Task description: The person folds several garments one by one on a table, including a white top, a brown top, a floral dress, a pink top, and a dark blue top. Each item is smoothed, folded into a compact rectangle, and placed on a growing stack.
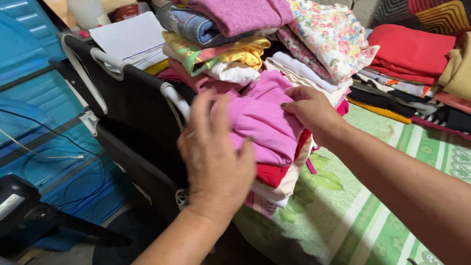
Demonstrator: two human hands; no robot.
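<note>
A: Several stacks of folded clothes (314, 44) already standing on the green striped bed sheet (373, 216); status of the nearest stack?

B: Built up to a pink folded garment (262, 122) on top, over a red layer (271, 174) and cream and striped layers beneath. Judged as mostly done: folded, stacked, set at the near-left edge of the sheet, just beside the dark bed frame (142, 98). Top piece not yet settled, both hands at it.

A: Remaining work, as far as visible?

B: Squaring or pressing of the pink garment only, by judgement. No loose unfolded clothing in view. Further stacks behind and to the right, topped with a floral piece (333, 34) and a red piece (412, 49), looking finished.

A: Pose of the left hand (218, 157)?

B: Palm down, fingers spread and slightly raised, lying over the near-left side of the pink garment. Forearm entering from the bottom edge. Flat and loose, gripping nothing; contact under the palm hidden.

A: Pose of the right hand (311, 110)?

B: Reaching in from the right, wrist bent, fingertips curled onto the far edge of the pink garment. Pinching or merely pressing the cloth: cannot tell, fingertips partly hidden by the fold.

A: Surroundings to note?

B: Lined notebook (130, 39) behind the frame, blue panels (44, 118) at left
</note>
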